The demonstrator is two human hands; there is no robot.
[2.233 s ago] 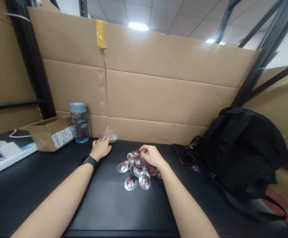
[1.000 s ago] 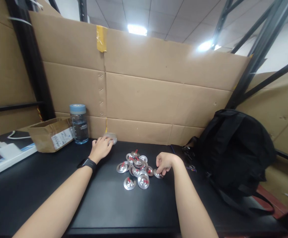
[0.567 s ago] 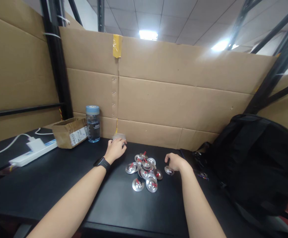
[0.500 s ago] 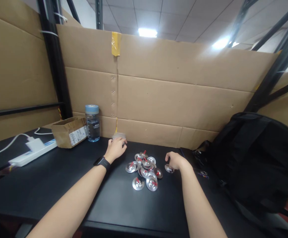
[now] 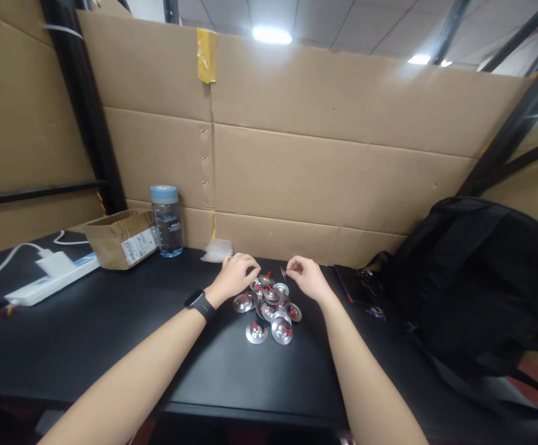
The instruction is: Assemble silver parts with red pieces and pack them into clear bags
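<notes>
Several silvery finger cymbals with red loops lie heaped on the black table. Pinched in my right hand, at the heap's back right, is one finger cymbal held edge-on, above the table. My left hand, with a black watch on its wrist, hovers at the heap's back left; its fingers are bent but apart, and I see nothing in them. Two cymbals lie at the front, a single one and another touching the heap.
Behind my left hand a clear plastic bag lies against the cardboard wall. On the left are a water bottle, an open cardboard box and a power strip. A black backpack fills the right side.
My right hand has picked up the cymbal from the table at the right and brought it left, over the heap's back. My left hand has moved right, away from the plastic bag.
</notes>
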